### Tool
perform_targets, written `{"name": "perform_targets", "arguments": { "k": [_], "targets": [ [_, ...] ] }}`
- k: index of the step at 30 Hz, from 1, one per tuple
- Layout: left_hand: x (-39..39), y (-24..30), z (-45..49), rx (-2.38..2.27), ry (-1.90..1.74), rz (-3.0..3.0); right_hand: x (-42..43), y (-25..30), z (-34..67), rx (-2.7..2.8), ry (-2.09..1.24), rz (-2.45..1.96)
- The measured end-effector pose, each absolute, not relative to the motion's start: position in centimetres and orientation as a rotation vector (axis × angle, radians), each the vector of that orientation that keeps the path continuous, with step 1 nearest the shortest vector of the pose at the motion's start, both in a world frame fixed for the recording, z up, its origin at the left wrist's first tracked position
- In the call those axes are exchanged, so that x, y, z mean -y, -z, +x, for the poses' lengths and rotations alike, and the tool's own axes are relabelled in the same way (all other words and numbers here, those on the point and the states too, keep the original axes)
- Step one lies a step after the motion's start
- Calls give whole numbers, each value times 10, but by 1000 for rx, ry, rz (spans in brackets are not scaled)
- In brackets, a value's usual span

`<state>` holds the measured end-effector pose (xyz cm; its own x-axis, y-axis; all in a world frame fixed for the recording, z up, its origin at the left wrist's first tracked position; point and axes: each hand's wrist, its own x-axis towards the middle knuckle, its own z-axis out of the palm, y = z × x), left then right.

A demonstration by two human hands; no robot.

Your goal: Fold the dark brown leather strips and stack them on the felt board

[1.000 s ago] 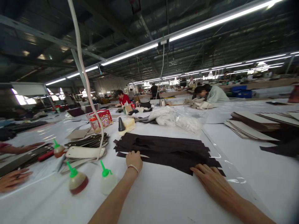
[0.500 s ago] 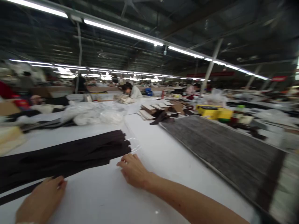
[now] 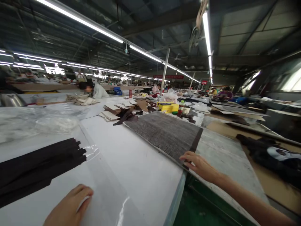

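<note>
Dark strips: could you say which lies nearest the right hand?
The lone dark brown strip across the grey textured board, by the right hand; the stacked strips lie far left.

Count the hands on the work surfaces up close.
2. The left hand rests on the white table near the dark strips; the right hand touches the near edge of the grey board. Distant workers' hands are too small to tell.

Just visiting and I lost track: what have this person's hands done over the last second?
The right hand left the pile of dark strips and moved right, across the white table, to touch the near edge of the grey board. The left hand stayed on the table beside the strips.
</note>
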<state>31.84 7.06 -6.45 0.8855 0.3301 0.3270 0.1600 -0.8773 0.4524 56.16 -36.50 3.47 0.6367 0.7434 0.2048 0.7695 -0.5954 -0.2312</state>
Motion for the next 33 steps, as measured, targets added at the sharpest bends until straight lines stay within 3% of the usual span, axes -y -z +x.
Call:
{"name": "perform_targets", "arguments": {
  "k": [8,15,23,33],
  "targets": [
    [87,2,407,192,-267,2414,401,-21,574,1234,89,-2617],
    [175,-10,472,364,-265,2277,401,-17,580,1308,113,-2569],
    [216,24,523,400,-237,2308,407,-13,587,1436,135,-2491],
    [218,40,520,309,-259,2271,407,-6,595,1455,227,-2422]
  ]
}}
